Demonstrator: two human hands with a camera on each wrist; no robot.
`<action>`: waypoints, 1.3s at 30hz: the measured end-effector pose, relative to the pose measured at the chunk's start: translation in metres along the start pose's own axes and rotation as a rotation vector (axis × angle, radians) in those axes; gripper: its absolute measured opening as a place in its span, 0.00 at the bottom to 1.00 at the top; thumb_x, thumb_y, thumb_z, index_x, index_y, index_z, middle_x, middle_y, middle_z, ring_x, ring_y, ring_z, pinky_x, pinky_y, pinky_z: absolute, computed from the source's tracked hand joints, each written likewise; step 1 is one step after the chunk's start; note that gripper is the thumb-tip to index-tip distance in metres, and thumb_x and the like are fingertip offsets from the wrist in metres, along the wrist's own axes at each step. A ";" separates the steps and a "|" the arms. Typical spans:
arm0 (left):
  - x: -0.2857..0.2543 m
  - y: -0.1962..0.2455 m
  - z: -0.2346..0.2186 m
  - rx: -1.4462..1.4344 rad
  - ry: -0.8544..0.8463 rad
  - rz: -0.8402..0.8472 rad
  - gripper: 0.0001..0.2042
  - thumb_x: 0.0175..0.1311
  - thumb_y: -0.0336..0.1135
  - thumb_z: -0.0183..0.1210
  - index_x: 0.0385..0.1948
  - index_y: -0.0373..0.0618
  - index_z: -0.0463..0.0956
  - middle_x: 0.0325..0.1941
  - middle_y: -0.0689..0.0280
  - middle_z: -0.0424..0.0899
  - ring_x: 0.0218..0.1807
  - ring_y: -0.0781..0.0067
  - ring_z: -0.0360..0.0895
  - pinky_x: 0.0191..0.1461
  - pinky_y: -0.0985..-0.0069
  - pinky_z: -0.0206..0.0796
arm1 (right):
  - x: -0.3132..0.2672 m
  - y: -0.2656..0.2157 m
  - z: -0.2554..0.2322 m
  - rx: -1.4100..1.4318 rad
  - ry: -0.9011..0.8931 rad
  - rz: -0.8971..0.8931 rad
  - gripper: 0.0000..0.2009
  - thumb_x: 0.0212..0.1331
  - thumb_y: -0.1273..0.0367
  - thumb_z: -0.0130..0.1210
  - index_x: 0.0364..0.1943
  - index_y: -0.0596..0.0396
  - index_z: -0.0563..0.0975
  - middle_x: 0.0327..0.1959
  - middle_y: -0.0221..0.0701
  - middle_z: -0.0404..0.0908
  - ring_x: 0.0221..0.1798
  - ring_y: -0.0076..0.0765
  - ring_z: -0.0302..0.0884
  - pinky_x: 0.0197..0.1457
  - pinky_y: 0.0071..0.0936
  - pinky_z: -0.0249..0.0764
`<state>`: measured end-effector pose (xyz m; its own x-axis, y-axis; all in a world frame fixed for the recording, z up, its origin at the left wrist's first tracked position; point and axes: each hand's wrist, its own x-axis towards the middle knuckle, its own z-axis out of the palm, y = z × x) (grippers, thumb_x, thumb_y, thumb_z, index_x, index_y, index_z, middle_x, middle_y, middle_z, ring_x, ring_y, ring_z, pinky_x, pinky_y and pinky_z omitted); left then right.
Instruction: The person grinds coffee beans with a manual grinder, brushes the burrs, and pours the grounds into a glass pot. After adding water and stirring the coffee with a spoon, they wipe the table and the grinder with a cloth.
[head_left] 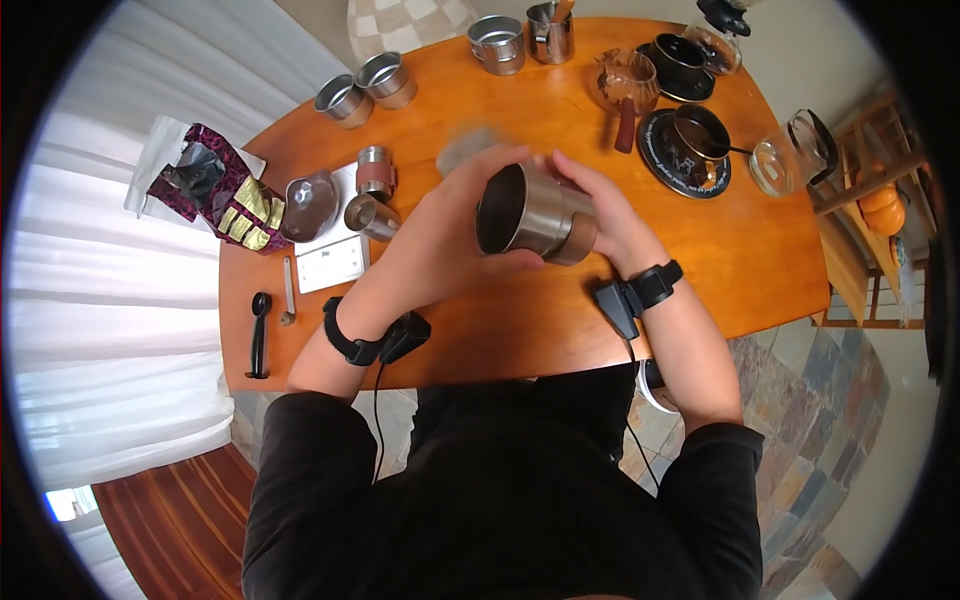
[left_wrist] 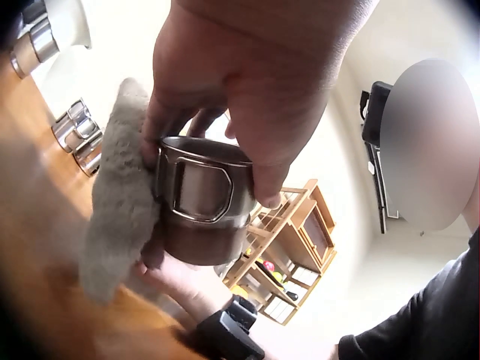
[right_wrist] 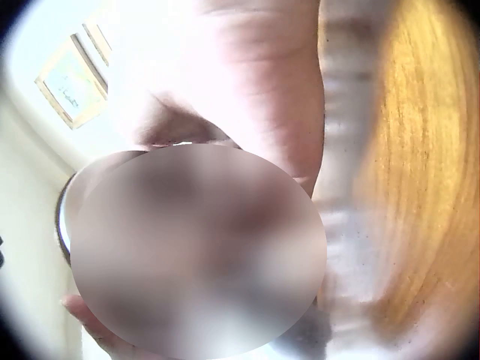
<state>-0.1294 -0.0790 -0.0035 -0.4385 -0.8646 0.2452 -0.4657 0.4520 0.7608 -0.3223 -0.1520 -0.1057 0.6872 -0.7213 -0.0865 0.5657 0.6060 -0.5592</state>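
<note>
Both hands hold a steel mug (head_left: 545,215) with a brown band round its base, tilted so its dark mouth faces left in the head view. My left hand (head_left: 435,225) grips it near the rim, thumb on one side and fingers on the other. The right hand (head_left: 615,215) holds the base end. A folded wire handle shows on the mug (left_wrist: 202,187) in the left wrist view. Beside it hangs a grey cloth (left_wrist: 124,191), close to the fingers; in the head view it is a blur beyond the left hand. A large blur hides much of the right wrist view.
Steel cups (head_left: 387,80) stand along the table's far edge. On the left are a coffee bag (head_left: 215,190), a white scale (head_left: 333,264), a grinder (head_left: 375,173) and a black scoop (head_left: 259,330). To the right sit a glass pot (head_left: 625,80) and a black cup (head_left: 700,132) on a saucer.
</note>
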 end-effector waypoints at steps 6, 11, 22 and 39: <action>0.004 0.011 -0.016 0.123 -0.016 0.161 0.40 0.44 0.34 0.74 0.62 0.44 0.62 0.63 0.55 0.67 0.62 0.51 0.69 0.61 0.65 0.67 | 0.001 0.002 0.000 0.209 -0.101 0.169 0.23 0.71 0.52 0.44 0.52 0.57 0.74 0.49 0.36 0.80 0.49 0.34 0.79 0.55 0.31 0.75; 0.009 0.016 -0.021 0.397 -0.023 0.286 0.41 0.42 0.34 0.74 0.63 0.42 0.62 0.61 0.54 0.67 0.61 0.48 0.68 0.60 0.64 0.68 | 0.001 0.004 0.001 0.232 -0.107 0.068 0.25 0.71 0.49 0.42 0.55 0.57 0.73 0.51 0.35 0.80 0.50 0.35 0.79 0.57 0.33 0.74; 0.082 -0.044 -0.088 0.756 -0.097 0.220 0.41 0.46 0.33 0.71 0.65 0.40 0.60 0.61 0.51 0.69 0.60 0.47 0.69 0.63 0.64 0.65 | -0.015 -0.004 0.009 -0.121 -0.149 0.014 0.24 0.51 0.77 0.61 0.55 0.57 0.71 0.46 0.29 0.80 0.47 0.25 0.78 0.54 0.22 0.72; 0.221 -0.173 -0.102 0.915 -0.247 -0.189 0.34 0.44 0.42 0.69 0.53 0.32 0.68 0.54 0.44 0.75 0.57 0.43 0.73 0.59 0.62 0.68 | 0.004 0.000 -0.018 0.166 -0.364 0.043 0.21 0.58 0.79 0.49 0.58 0.60 0.69 0.52 0.35 0.78 0.52 0.32 0.79 0.57 0.30 0.75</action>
<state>-0.0672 -0.3703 -0.0194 -0.3959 -0.9171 -0.0460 -0.9178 0.3969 -0.0136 -0.3281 -0.1614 -0.1210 0.8117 -0.5459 0.2077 0.5782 0.7007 -0.4180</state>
